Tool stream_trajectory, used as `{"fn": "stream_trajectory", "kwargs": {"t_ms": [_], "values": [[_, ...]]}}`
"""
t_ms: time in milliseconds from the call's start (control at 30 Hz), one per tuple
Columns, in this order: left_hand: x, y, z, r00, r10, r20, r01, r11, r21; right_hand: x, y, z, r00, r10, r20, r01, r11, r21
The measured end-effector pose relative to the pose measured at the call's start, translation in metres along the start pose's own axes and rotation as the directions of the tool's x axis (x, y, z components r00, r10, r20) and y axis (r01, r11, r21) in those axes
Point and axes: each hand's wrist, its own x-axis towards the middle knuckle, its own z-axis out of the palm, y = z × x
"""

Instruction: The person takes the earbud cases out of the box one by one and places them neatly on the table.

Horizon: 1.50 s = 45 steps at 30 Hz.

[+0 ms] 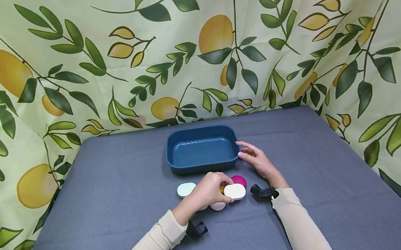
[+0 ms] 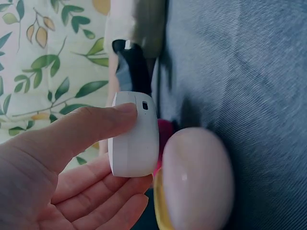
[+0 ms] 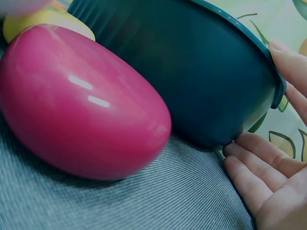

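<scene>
My left hand (image 1: 210,188) pinches a white rounded earbud case (image 1: 234,192) between thumb and fingers. In the left wrist view the case (image 2: 134,136) shows a small charging port near the thumb tip, with the other fingers under its lower end. Close by it lie a glossy magenta egg-shaped piece (image 3: 86,103), a pale pink rounded piece (image 2: 199,177) and a yellow one (image 3: 48,26), partly hidden. My right hand (image 1: 261,163) touches the right side of a dark blue rectangular tub (image 1: 206,168), thumb at its rim and fingers lower on its wall.
A mint-green oval piece (image 1: 186,189) lies left of the left hand. Grey-blue cloth (image 1: 125,184) covers the table. Behind it and at both sides hangs a fruit-and-leaf patterned curtain (image 1: 179,77). A black wrist strap (image 1: 196,229) shows below the left wrist.
</scene>
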Motion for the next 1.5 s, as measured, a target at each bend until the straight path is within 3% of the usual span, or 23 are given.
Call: {"fn": "stream_trajectory", "kwargs": {"t_ms": [500,733,1200,1500], "values": [[0.001,0.005,0.009,0.999,-0.016,0.034,0.012,0.991,0.133,0.002,-0.003,0.002,1.0,0.0,0.005,0.0,1.0,-0.014],[-0.001,0.007,0.011,1.0,0.022,0.007,-0.023,0.99,0.139,0.002,-0.003,0.002,1.0,0.001,0.005,-0.001,1.0,0.007],[-0.001,0.012,0.016,1.0,-0.026,-0.015,0.028,0.986,0.163,0.001,-0.003,0.001,1.0,-0.006,0.007,0.005,1.0,0.017],[-0.004,0.01,0.02,0.999,-0.003,-0.036,0.009,0.988,0.156,-0.002,0.0,0.0,1.0,-0.02,-0.007,0.02,1.0,0.012]]}}
